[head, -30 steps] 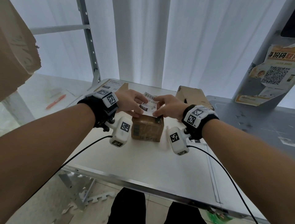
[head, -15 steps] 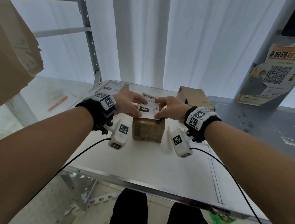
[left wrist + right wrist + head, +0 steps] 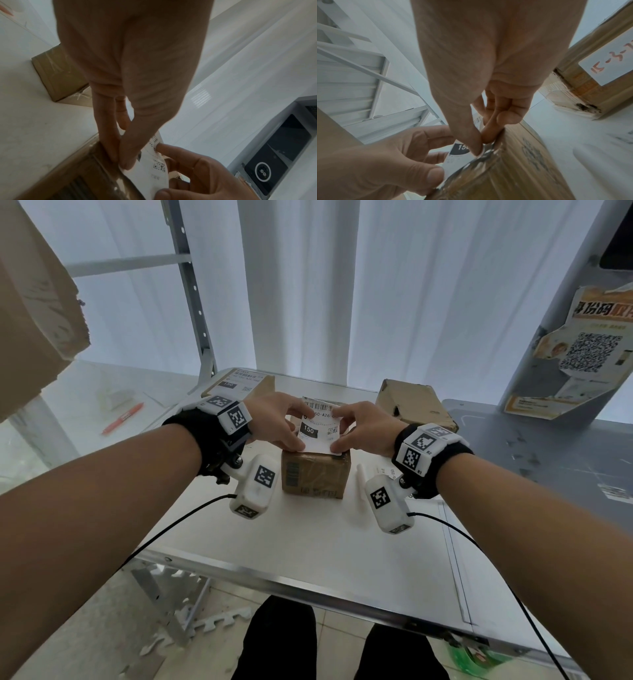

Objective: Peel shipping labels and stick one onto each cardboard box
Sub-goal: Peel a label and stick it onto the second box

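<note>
I see my left hand (image 3: 274, 422) and right hand (image 3: 363, 428) both pinching a white paper shipping label with a barcode and a black "150" patch (image 3: 320, 428), thumb against fingertips at its near corners. The label's near edge meets the top front edge of the small brown taped cardboard box (image 3: 315, 475), which sits mid-table on the white metal-edged table (image 3: 308, 549); the rest of the label tilts up off the box top. Behind it to the left stands a labelled brown cardboard box (image 3: 239, 385), to the right a worn unlabelled brown cardboard box (image 3: 414, 404). A red marker pen (image 3: 123, 419) lies far left
</note>
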